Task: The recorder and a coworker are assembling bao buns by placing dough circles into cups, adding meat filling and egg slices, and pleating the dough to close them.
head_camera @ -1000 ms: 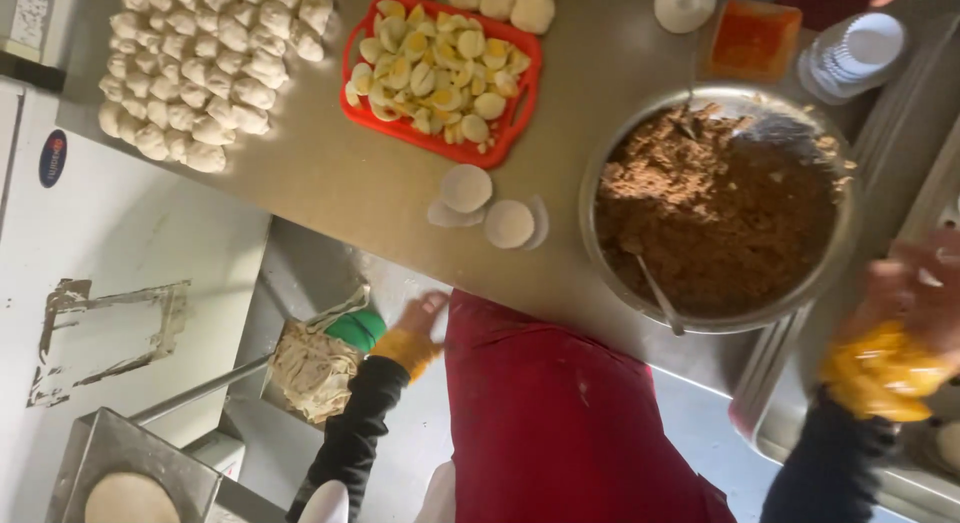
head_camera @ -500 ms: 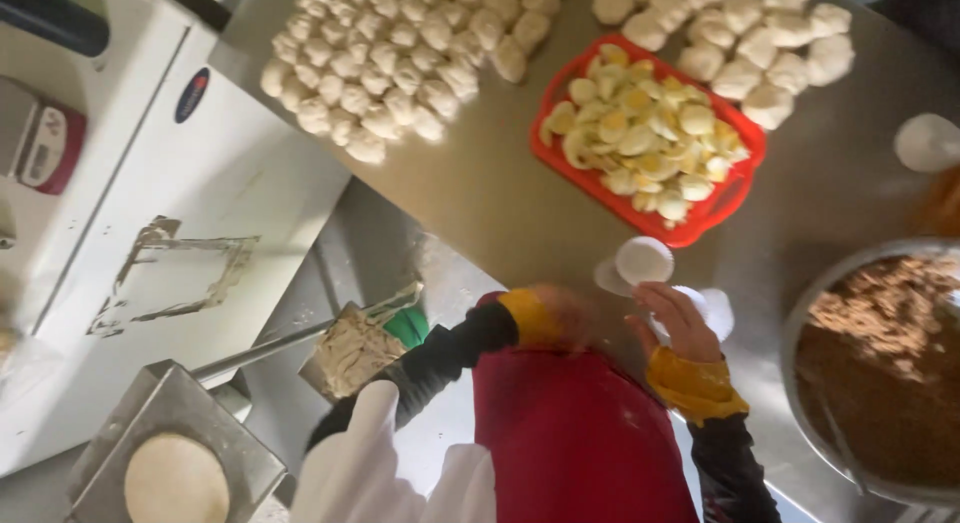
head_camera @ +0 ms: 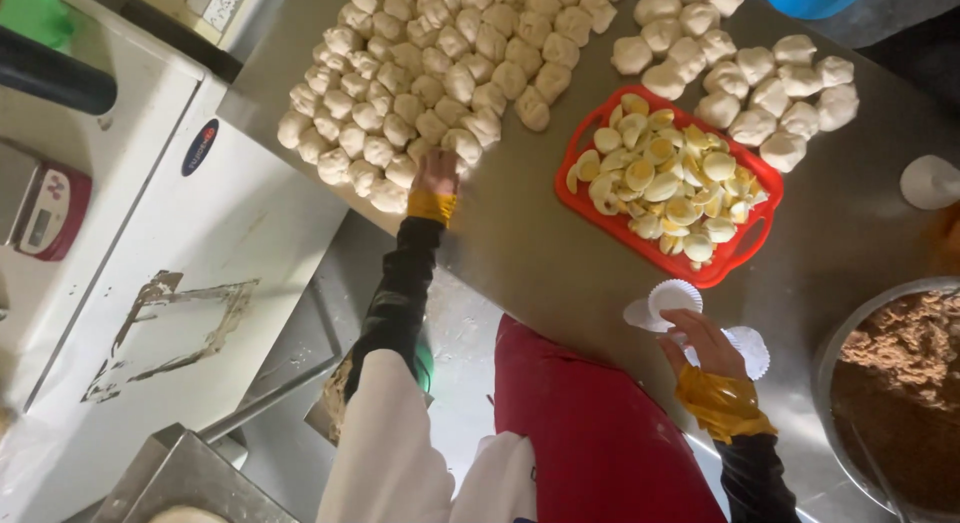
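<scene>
My left hand (head_camera: 437,171) reaches out to the near edge of a big pile of pale dough balls (head_camera: 430,73), and its fingers curl over one ball there. My right hand (head_camera: 703,341) lies close to my body on the steel table (head_camera: 540,253), fingers apart, fingertips touching white fluted paper cases (head_camera: 673,297). Both wrists have yellow cuffs over dark sleeves. Between the hands sits a red tray (head_camera: 600,215) of halved boiled eggs (head_camera: 665,178).
A second cluster of dough balls (head_camera: 760,83) lies at the back right. A metal bowl of brown minced filling (head_camera: 900,383) stands at the right edge. On the left are a white appliance top (head_camera: 150,273) and a small red scale (head_camera: 45,213). My red apron (head_camera: 590,433) is below.
The view has swung left towards the dough pile. My left hand has gone from near my waist out to the dough balls. My right hand has left the filling bowl for the paper cases.
</scene>
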